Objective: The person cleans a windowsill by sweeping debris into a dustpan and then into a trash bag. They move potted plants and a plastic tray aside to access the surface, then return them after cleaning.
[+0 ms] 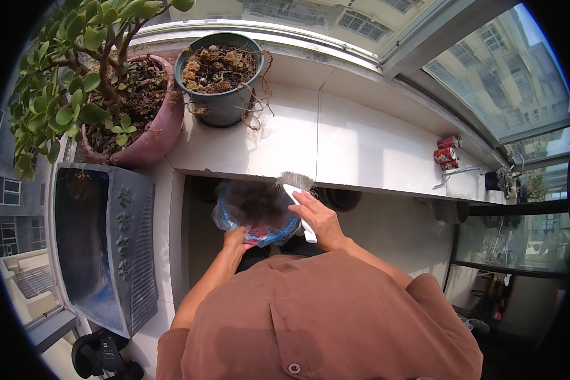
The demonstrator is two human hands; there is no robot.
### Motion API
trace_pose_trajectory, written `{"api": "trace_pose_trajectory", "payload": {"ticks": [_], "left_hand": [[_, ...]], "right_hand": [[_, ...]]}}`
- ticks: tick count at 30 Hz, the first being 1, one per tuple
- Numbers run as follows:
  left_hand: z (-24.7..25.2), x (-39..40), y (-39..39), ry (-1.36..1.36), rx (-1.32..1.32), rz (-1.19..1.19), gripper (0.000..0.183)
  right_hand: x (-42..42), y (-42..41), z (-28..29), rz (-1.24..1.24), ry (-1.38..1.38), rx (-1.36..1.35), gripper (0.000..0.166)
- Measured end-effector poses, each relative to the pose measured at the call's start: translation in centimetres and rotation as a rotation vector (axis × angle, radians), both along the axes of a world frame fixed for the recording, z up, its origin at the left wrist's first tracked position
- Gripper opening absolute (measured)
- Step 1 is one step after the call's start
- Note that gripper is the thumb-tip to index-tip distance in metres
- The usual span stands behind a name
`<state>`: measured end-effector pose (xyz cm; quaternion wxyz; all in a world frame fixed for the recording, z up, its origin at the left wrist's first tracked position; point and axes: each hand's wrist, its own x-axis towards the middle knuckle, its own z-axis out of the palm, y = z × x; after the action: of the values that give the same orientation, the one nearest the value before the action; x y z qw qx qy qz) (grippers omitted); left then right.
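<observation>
In my right hand (319,221) is a white-handled brush (300,207), its pale, worn bristles resting at the front edge of the white tiled ledge (285,137). My left hand (237,240) grips the near rim of a round bin (259,204) lined with clear plastic. The bin sits just below the ledge edge, close against my body. Its rim shows blue, with some red near my left hand. The inside looks dark and hazy, so its contents cannot be made out.
A green pot (221,97) of dry stems and a pink pot (164,128) with a succulent stand on the ledge's left. A grey rectangular planter (142,247) lies further left. Several red cans (446,154) sit toward the right, beside a wire piece (456,175). Windows (361,23) border the ledge.
</observation>
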<state>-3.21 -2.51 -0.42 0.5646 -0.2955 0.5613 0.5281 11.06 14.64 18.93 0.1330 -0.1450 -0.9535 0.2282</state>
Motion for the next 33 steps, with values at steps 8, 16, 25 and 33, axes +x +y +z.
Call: {"api": "trace_pose_trajectory", "payload": {"ticks": [8,16,25,33], "left_hand": [[1.2,-0.2,0.2,-0.043,0.011,0.083,0.028],[1.8,2.9,-0.1,0.093,-0.068,0.211,0.024],[2.1,7.1,-2.5,0.11,-0.057,0.48,0.026],[1.3,9.9,-5.7,0.123,0.043,0.696,0.023]], "right_hand": [[-0.1,1.8,1.9,-0.047,0.204,-0.011,0.03],[8.4,11.9,-2.9,-0.497,0.008,0.234,0.019],[-4.6,1.4,1.3,0.251,0.235,-0.035,0.027],[-6.6,7.4,-3.1,0.059,0.065,0.158,0.043]]}}
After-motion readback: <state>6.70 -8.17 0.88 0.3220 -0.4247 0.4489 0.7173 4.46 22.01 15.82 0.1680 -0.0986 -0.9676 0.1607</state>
